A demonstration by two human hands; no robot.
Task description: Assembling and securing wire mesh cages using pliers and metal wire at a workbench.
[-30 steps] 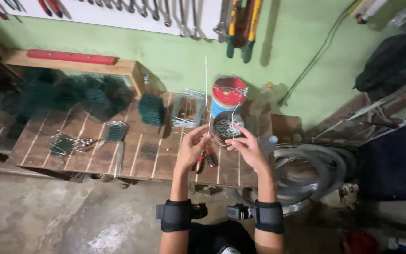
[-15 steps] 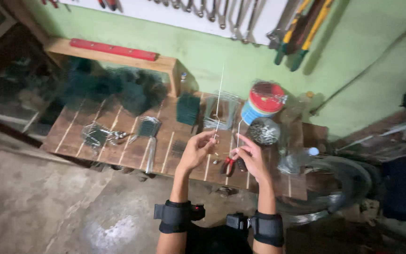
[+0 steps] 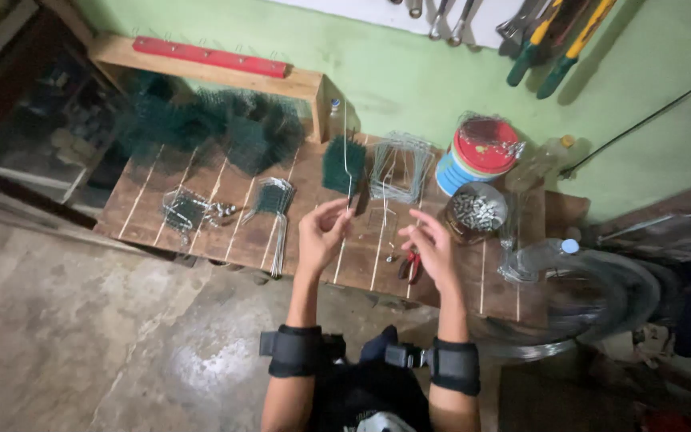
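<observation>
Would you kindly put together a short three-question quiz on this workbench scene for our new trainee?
1. True or false: the left hand pinches a thin upright wire.
2. Which thing lies on the bench just beside the right hand? A) red-handled pliers B) a hammer C) a paintbrush
3. Fill in: the round tin of small metal bits stands in front of a stack of tubs with a ____ lid.

Key
1. True. The fingertips close on the wire, which rises in front of the green wall.
2. A. They lie on the wooden bench, under the hand.
3. Red.
</observation>
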